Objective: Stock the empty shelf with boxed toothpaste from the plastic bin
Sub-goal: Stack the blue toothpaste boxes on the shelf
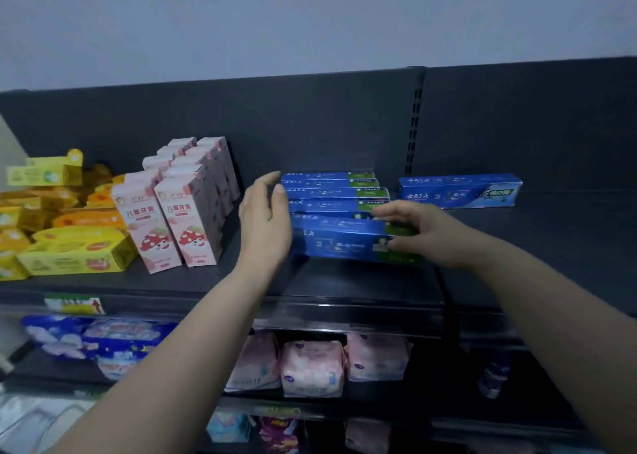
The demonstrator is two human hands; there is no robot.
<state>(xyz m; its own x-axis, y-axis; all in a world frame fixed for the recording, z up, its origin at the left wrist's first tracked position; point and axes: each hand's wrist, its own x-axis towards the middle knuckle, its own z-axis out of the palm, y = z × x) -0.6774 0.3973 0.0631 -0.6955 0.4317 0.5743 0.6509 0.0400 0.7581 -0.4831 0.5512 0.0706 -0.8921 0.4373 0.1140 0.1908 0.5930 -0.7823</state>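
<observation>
two hands square up a row of blue toothpaste boxes on a dark shelf

the right hand (418,234) has its fingers (396,212) and thumb closed around the right end of the front blue box (341,238), at the centre of the frame; the left hand (265,219) is open, fingers loose, its palm flat against the left ends of the row of blue boxes (331,191), which lie lengthwise one behind another. a single blue box (460,190) lies apart at centre right. the shelf (206,284) also carries upright pink boxes (179,209) left of the hands and yellow and orange boxes (69,233) at far left. soft pink packs (312,367) sit on the lower shelf.
</observation>
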